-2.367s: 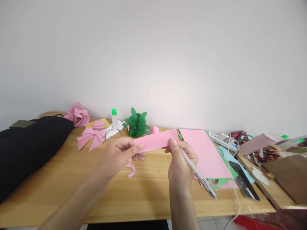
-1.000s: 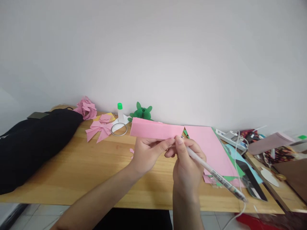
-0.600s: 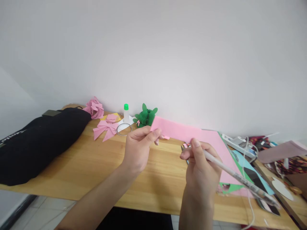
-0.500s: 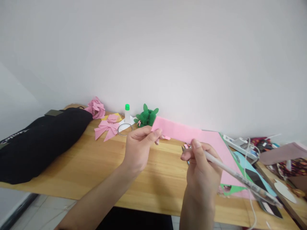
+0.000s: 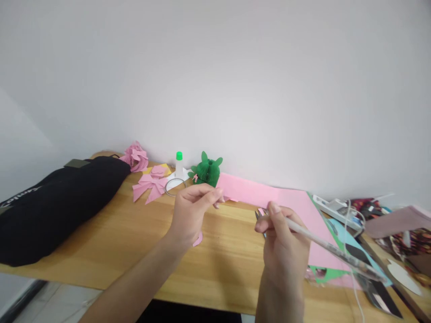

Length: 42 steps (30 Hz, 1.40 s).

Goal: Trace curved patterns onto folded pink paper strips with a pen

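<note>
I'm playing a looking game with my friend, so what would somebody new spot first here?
Probably the pink paper strip in the middle, stretched between the left hand and the right hand, which also holds a long pen. Next might be the spiky-looking green paper shape near the wall, then the big black cloth thing on the left.

A plain, pale grey wall [image 5: 215, 80] fills the upper half, brightest near the middle, a faint diagonal edge crossing it at left. The light wooden table [image 5: 117, 242] stands against it, a soft shadow [image 5: 232, 278] on its grain. Lower left, pale tiled floor [image 5: 69, 298] shows beside a dark bar [image 5: 22, 298].
</note>
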Available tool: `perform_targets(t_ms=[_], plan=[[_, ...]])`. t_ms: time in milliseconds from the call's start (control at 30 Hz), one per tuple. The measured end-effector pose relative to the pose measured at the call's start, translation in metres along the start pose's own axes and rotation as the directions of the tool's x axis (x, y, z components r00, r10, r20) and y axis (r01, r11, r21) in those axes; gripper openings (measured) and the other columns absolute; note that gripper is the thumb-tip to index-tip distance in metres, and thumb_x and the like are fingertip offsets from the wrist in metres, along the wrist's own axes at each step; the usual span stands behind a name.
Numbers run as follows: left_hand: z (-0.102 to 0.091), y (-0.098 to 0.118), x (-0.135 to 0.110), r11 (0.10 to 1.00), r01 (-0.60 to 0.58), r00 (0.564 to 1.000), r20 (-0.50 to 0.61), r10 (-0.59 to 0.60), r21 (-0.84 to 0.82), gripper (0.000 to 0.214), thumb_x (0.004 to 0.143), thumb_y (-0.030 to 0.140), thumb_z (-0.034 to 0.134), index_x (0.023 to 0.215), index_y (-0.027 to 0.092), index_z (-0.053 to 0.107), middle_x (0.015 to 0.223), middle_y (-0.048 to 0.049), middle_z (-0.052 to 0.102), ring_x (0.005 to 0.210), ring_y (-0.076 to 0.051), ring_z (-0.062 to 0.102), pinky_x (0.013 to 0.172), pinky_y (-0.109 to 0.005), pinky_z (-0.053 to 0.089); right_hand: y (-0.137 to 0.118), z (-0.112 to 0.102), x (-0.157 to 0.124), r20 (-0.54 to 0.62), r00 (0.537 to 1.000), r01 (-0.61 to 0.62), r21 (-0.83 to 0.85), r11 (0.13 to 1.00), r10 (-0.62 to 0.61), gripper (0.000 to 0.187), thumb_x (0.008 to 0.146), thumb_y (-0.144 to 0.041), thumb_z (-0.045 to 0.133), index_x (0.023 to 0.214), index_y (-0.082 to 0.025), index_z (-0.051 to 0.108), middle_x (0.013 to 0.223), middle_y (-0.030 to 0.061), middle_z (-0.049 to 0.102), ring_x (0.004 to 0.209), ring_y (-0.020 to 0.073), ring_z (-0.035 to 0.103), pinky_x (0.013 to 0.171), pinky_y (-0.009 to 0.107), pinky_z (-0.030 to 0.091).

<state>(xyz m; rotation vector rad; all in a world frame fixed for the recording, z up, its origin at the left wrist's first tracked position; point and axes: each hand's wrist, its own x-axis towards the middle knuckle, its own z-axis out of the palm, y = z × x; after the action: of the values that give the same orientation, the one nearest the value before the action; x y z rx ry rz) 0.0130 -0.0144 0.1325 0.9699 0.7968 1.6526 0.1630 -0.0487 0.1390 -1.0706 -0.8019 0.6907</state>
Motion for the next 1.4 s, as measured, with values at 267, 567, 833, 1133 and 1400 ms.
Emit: perform_targets(t_ms=[267,567,833,1133,1400], plan=[[-0.027,0.002,0.015,0.99,-0.057,0.998,-0.033,0.062,0.13,0.023,0.072,0.039,0.079,0.062,0.019,0.072,0.061,0.0001,0.067,0.062,-0.011,0.059,0.062,-0.024,0.05,0.001,-0.014,0.018,-0.041,0.999,-0.032,-0.015,0.999,0.032,0.037,0.056,-0.042,0.091,0.062,-0.017,0.064,0.038,-0.0018,0.06,0.034,0.0105,0.052,0.039,0.021,0.037],[-0.031,0.016,0.017,0.906,0.092,0.877,0.398,-0.27,0.414,0.016,0.067,0.028,0.08,0.06,0.017,0.07,0.056,-0.0009,0.068,0.053,-0.011,0.061,0.049,-0.019,0.048,0.005,-0.014,0.026,0.153,0.977,-0.14,-0.055,0.989,0.147,0.036,0.061,-0.043,0.088,0.061,-0.018,0.062,0.037,-0.0017,0.059,0.034,0.0101,0.051,0.04,0.021,0.037],[-0.029,0.022,0.016,0.868,-0.071,0.839,0.5,-0.214,0.491,0.015,0.078,0.022,0.067,0.064,0.018,0.07,0.06,0.0019,0.068,0.057,-0.008,0.063,0.054,-0.014,0.049,0.006,-0.018,0.025,0.326,0.945,-0.042,0.062,0.997,0.02,0.03,0.071,-0.047,0.082,0.072,-0.02,0.069,0.043,-0.0021,0.064,0.039,0.0112,0.057,0.043,0.021,0.042],[-0.023,0.017,0.007,0.839,-0.062,0.824,0.502,-0.263,0.541,0.018,0.083,0.031,0.061,0.072,0.019,0.069,0.068,0.0009,0.066,0.064,-0.012,0.064,0.052,-0.018,0.051,0.009,0.002,0.007,0.61,0.791,0.06,-0.151,0.987,0.045,0.024,0.079,-0.033,0.073,0.06,-0.02,0.072,0.048,0.0013,0.068,0.044,0.014,0.061,0.045,0.025,0.051],[-0.019,0.02,0.006,0.756,-0.167,0.825,0.509,-0.244,0.633,0.02,0.087,0.03,0.057,0.075,0.019,0.068,0.074,0.0003,0.068,0.068,-0.012,0.062,0.057,-0.019,0.048,0.013,0.001,0.002,0.525,0.85,0.103,-0.255,0.961,0.049,0.033,0.08,-0.032,0.072,0.05,-0.019,0.069,0.043,0.0017,0.066,0.04,0.0126,0.059,0.042,0.023,0.049]])
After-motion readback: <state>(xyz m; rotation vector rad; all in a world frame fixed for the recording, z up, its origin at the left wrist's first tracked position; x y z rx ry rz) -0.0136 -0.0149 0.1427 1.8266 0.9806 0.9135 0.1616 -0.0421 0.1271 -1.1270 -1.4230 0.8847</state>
